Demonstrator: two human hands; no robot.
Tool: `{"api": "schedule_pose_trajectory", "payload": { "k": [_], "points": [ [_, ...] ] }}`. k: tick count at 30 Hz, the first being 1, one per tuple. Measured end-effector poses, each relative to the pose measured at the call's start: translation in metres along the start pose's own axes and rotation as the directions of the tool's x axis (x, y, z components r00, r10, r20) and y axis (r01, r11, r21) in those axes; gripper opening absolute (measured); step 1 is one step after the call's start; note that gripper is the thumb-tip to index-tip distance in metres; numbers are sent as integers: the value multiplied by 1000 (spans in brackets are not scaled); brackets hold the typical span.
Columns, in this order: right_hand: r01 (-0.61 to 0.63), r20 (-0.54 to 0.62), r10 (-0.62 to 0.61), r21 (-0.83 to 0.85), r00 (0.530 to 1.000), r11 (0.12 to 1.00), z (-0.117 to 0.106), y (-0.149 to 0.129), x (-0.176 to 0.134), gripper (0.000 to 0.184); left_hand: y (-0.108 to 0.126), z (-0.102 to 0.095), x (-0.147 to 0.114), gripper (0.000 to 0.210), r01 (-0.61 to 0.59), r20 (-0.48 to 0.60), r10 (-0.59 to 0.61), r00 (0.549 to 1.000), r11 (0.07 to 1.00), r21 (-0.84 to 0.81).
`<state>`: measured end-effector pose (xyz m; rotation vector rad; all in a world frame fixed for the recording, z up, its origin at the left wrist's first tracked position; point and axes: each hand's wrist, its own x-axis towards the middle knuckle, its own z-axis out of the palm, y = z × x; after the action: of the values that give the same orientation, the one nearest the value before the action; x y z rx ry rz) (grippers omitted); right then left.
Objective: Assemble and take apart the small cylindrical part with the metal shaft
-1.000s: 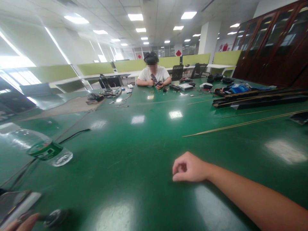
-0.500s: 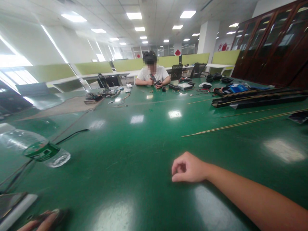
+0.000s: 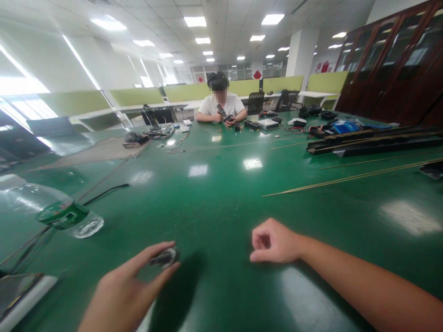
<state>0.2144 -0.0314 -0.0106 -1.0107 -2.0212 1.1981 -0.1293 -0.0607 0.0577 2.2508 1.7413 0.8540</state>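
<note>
In the lower left of the head view, my left hand (image 3: pixel 128 281) is closed in a pinch. Between its thumb and finger is a small round dark object with a shiny rim (image 3: pixel 165 259), held above the green tabletop (image 3: pixel 214 221) and blurred, so its kind is unclear. A dark shadow falls on the table beside it. My right hand (image 3: pixel 275 242) rests on the table to the right with its fingers curled into a loose fist. Its hollow shows nothing held.
A clear plastic bottle with a green label (image 3: pixel 65 212) lies at left, by a black cable (image 3: pixel 105 193). Thin brass-coloured rods (image 3: pixel 332 181) and long black channels (image 3: pixel 367 145) lie at right. Across the table sits a person (image 3: pixel 221 106) holding a dark tool. Electronics (image 3: pixel 159 132) lie near them.
My left hand has come in from the lower left corner toward the middle, carrying the small round object above the table. My right hand keeps its pose; the view has shifted slightly.
</note>
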Motion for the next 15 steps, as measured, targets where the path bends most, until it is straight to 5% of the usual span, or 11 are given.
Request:
{"api": "schedule_pose_trajectory", "payload": {
  "k": [7, 11, 15],
  "points": [
    [103, -81, -97, 66, 992, 993, -1, 2, 0, 32, 92, 87, 54, 34, -221, 272, 262, 926, 960, -170],
    [91, -105, -79, 112, 991, 989, 2, 4, 3, 32, 90, 121, 49, 36, -219, 164, 298, 940, 899, -378],
    [64, -68, -57, 104, 996, 992, 4, 3, 3, 29, 68, 128, 41, 37, -248, 143, 358, 923, 835, -492]
  ]
}}
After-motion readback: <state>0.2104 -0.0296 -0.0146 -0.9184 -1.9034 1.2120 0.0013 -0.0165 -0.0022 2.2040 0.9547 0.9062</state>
